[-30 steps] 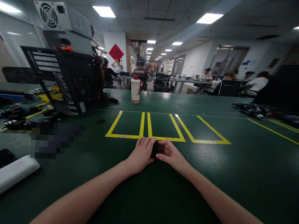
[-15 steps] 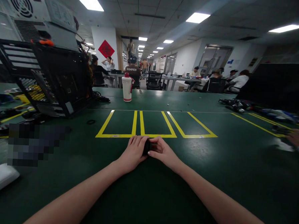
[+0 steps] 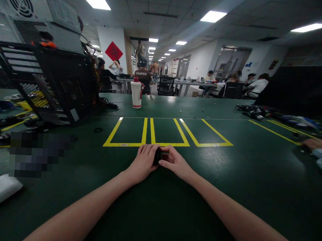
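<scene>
My left hand [image 3: 145, 157] is wrapped over a small black object [image 3: 157, 157], low over the green table just in front of the taped frames. Only part of the object's dark face shows between my hands, so its kind cannot be made out. From the other side, the thumb and fingers of my right hand [image 3: 176, 162] close on the object's right edge. A small dark gap remains under the curled right fingers.
Yellow tape frames [image 3: 167, 145] mark the green table [image 3: 156, 213]. Behind them stands a white bottle [image 3: 137, 94] with a red lid. A black computer case [image 3: 57, 82] rises at left, near a black ring [image 3: 98, 130]. Another person's hand [image 3: 317, 144] works at far right beside cables [image 3: 254, 111].
My hands keep nearly the same hold on the black object. At far right the other person's hand and sleeve have moved inward, to the left. The view has tilted very slightly.
</scene>
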`<state>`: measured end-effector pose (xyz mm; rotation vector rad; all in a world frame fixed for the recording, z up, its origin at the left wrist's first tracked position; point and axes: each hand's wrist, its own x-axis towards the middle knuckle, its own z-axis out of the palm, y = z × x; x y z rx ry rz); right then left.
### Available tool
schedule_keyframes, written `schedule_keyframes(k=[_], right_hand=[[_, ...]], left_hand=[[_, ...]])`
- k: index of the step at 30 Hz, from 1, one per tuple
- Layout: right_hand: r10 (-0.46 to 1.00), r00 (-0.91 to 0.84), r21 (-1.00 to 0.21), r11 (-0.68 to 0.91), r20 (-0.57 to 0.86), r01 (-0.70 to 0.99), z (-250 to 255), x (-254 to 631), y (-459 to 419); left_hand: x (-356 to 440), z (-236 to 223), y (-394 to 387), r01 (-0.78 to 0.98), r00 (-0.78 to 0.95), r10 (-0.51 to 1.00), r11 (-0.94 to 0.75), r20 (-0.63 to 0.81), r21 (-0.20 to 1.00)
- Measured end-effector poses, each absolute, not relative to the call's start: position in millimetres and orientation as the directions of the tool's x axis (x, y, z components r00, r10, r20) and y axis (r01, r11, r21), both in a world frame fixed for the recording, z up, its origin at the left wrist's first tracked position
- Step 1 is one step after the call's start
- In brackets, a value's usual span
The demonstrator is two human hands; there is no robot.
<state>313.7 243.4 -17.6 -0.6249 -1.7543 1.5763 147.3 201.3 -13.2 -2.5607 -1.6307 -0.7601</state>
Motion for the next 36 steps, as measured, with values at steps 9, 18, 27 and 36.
schedule_keyframes(k=[9,18,27,36], right_hand=[[0.788,-0.599,-0.985,0.175,0.144,-0.008,-16.5,313.0,244.6],[0.777,-0.610,-0.986,0.159,0.158,-0.054,-16.7,311.7,243.1],[0.752,-0.646,-0.990,0.126,0.132,-0.056,-17.1,314.7,247.9],[0.782,-0.602,-0.986,0.150,0.164,-0.075,-20.4,311.8,245.4]], left_hand=[[148.5,-11.3,200.2,0.853,0.335,0.849,-0.457,0.409,0.250],[147.3,-12.9,200.8,0.845,0.340,0.841,-0.469,0.421,0.257],[147.1,-13.4,201.6,0.849,0.338,0.847,-0.463,0.410,0.257],[147.6,-14.7,203.4,0.847,0.328,0.852,-0.457,0.408,0.273]])
